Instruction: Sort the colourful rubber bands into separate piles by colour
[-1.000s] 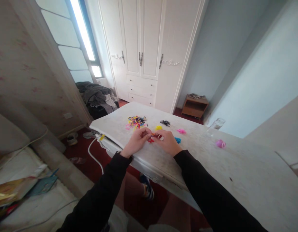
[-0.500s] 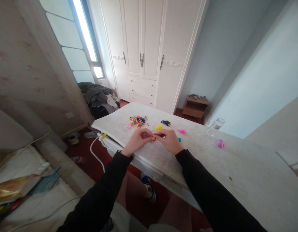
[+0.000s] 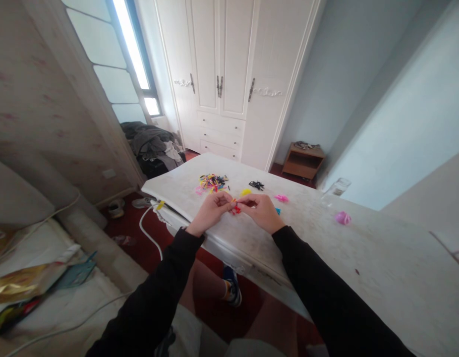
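Note:
My left hand (image 3: 213, 210) is closed in a pinch over the near side of the white table, with an orange-red bit of elastic hair tie at its fingertips. My right hand (image 3: 259, 210) pinches at the same spot, its fingertips meeting the left ones. Just below the fingertips some red hair ties (image 3: 236, 210) show. Beyond my left hand lies a mixed heap of hair ties (image 3: 212, 182) in several colours. Black hair ties (image 3: 257, 185), yellow ones (image 3: 246, 192) and pink ones (image 3: 281, 198) lie in separate little piles. Blue ones (image 3: 278, 211) are partly hidden behind my right hand.
A clear glass bottle or jar (image 3: 335, 191) stands on the table (image 3: 326, 258) to the right, with a pink-purple bundle (image 3: 343, 218) near it. A white cable (image 3: 147, 228) hangs at the table's left edge. A white wardrobe (image 3: 237, 59) rises behind.
My fingertips have shifted slightly and still meet; more of the red hair ties below them shows. The whole view has tilted a little, and the piles look unchanged.

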`<action>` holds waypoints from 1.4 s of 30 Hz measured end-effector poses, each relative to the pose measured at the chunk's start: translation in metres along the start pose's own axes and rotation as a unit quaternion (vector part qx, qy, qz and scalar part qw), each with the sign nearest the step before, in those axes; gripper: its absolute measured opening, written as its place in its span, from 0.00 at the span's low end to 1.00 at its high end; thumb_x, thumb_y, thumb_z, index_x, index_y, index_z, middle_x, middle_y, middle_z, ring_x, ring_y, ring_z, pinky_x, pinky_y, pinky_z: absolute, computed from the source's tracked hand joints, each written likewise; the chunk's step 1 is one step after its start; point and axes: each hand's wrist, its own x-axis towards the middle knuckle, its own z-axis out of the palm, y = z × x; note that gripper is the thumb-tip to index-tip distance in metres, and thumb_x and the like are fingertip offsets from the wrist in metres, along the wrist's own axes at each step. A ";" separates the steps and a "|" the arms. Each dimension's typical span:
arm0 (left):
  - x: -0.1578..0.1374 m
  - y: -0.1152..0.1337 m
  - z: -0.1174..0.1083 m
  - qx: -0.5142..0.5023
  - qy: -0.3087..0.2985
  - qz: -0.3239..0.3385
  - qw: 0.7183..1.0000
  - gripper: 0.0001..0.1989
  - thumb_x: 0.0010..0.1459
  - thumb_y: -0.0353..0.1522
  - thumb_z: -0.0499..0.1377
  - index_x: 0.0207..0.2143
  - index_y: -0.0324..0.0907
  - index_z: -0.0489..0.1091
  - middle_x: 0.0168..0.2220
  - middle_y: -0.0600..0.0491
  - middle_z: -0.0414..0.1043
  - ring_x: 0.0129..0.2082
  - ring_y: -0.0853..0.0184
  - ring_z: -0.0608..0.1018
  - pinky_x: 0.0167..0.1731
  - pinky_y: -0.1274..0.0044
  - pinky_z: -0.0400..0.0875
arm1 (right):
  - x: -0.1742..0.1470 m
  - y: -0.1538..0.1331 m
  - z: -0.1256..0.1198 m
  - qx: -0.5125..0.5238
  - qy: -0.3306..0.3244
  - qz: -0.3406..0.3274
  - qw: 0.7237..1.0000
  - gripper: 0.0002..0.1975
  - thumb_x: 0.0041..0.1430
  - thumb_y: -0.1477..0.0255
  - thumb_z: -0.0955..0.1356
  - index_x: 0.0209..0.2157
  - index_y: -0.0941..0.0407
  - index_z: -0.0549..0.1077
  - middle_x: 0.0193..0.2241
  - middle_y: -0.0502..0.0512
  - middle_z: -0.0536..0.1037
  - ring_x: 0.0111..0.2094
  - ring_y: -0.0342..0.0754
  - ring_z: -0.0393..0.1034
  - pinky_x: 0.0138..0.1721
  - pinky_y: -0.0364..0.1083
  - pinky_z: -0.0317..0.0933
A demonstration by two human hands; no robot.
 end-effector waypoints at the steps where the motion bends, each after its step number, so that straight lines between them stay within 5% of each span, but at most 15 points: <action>1: 0.000 0.000 0.000 0.003 0.000 0.001 1.000 0.22 0.50 0.43 0.76 0.31 0.37 0.72 0.26 0.52 0.78 0.26 0.69 0.80 0.31 0.78 0.74 | 0.000 0.000 -0.001 0.001 -0.001 -0.001 1.000 0.07 0.58 0.73 0.72 0.36 0.57 0.85 0.33 0.57 0.86 0.31 0.48 0.78 0.34 0.45 0.70; 15: -0.001 0.000 0.002 0.026 -0.009 -0.013 1.000 0.22 0.51 0.44 0.75 0.31 0.38 0.70 0.27 0.50 0.80 0.27 0.67 0.81 0.33 0.76 0.77 | 0.004 0.006 -0.008 0.027 0.045 -0.002 0.999 0.07 0.54 0.69 0.72 0.32 0.58 0.81 0.28 0.55 0.83 0.29 0.47 0.75 0.33 0.46 0.67; 22: -0.003 -0.001 0.002 0.027 -0.007 -0.006 1.000 0.21 0.52 0.44 0.74 0.31 0.38 0.70 0.30 0.48 0.81 0.28 0.68 0.82 0.34 0.76 0.77 | 0.008 0.008 -0.059 -0.104 0.100 0.010 0.990 0.06 0.52 0.70 0.72 0.32 0.57 0.82 0.27 0.55 0.83 0.28 0.48 0.74 0.33 0.46 0.66; 28: -0.004 0.000 0.004 0.047 -0.008 -0.010 0.999 0.21 0.52 0.43 0.74 0.30 0.38 0.70 0.30 0.47 0.82 0.28 0.68 0.82 0.34 0.76 0.78 | 0.000 0.009 -0.102 -0.236 0.008 0.059 0.970 0.03 0.50 0.75 0.72 0.27 0.57 0.81 0.24 0.53 0.81 0.28 0.48 0.75 0.31 0.45 0.64; 36: -0.005 0.003 0.005 0.059 -0.006 -0.018 0.998 0.22 0.51 0.45 0.74 0.30 0.38 0.70 0.30 0.47 0.82 0.28 0.67 0.82 0.34 0.75 0.79 | -0.005 0.015 -0.111 -0.309 -0.083 0.104 0.942 0.02 0.48 0.77 0.73 0.25 0.56 0.81 0.24 0.53 0.82 0.29 0.48 0.76 0.31 0.43 0.63; 42: -0.006 0.004 0.006 0.046 -0.001 -0.026 0.999 0.22 0.50 0.44 0.75 0.30 0.38 0.70 0.30 0.47 0.82 0.28 0.67 0.82 0.34 0.75 0.79 | -0.004 0.017 -0.107 -0.317 -0.013 0.045 0.947 0.11 0.56 0.67 0.72 0.23 0.56 0.79 0.21 0.54 0.79 0.24 0.47 0.70 0.28 0.46 0.57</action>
